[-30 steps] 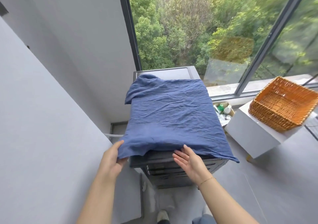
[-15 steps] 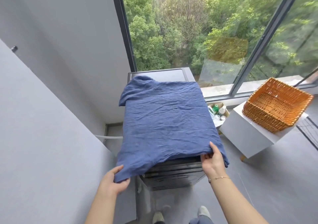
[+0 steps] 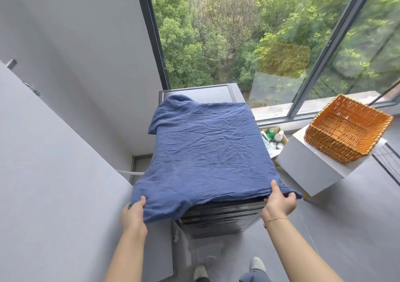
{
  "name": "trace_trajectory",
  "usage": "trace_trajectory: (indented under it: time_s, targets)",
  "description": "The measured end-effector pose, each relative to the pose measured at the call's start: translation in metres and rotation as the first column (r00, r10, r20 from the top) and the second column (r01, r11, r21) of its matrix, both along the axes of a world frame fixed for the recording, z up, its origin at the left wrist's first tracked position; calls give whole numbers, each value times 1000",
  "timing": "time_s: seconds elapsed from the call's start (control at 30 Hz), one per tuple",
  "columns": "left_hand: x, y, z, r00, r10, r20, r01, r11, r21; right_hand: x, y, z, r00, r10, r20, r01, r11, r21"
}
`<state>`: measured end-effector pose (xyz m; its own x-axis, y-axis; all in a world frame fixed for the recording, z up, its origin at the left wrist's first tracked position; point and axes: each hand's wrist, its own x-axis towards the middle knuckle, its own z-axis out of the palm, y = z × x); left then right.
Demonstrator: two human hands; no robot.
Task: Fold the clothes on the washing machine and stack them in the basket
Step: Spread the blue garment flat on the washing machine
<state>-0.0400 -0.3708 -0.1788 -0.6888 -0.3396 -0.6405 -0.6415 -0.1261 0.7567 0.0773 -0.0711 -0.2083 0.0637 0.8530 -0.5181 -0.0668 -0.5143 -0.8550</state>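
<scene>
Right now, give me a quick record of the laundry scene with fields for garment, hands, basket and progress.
garment: blue garment spread flat over the washing machine, near edge overhanging the front
left hand: left hand pinches the near left corner
right hand: right hand pinches the near right corner
basket: wicker basket on the white stand at right, nothing visible inside
progress: no fold made yet
</scene>
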Motion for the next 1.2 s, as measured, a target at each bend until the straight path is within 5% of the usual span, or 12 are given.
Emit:
trace_trajectory:
  time_s: [0.17, 0.4, 0.57, 0.67, 0.73, 0.9, 1.2]
  targets:
    - [-18, -4, 6, 994, -47, -97, 43, 998, -44, -7, 7, 15, 992, -93, 81, 85, 992, 94]
    - [-88, 12, 25, 982, -14, -190, 61, 968, 244, -44, 32, 37, 996, 89, 28, -94, 946, 312]
    - [-150, 55, 45, 966, 64, -250, 27, 939, 342, -94, 73, 46, 981, 193, 1, -189, 964, 188]
    - [-166, 80, 45, 980, -97, -176, 162, 898, 408, -123, 92, 43, 933, 352, -72, -344, 933, 103]
    - [-167, 88, 27, 970, -223, -99, 241, 935, 258, -134, 96, 35, 882, 470, -24, -467, 880, 82]
    - [-152, 79, -16, 970, -239, -33, 238, 971, -38, -142, 70, 10, 667, 652, 360, -743, 613, 268]
    - [-152, 31, -107, 892, -370, 260, 346, 929, 135, -154, -41, -31, 295, 668, 683, -909, -23, 415]
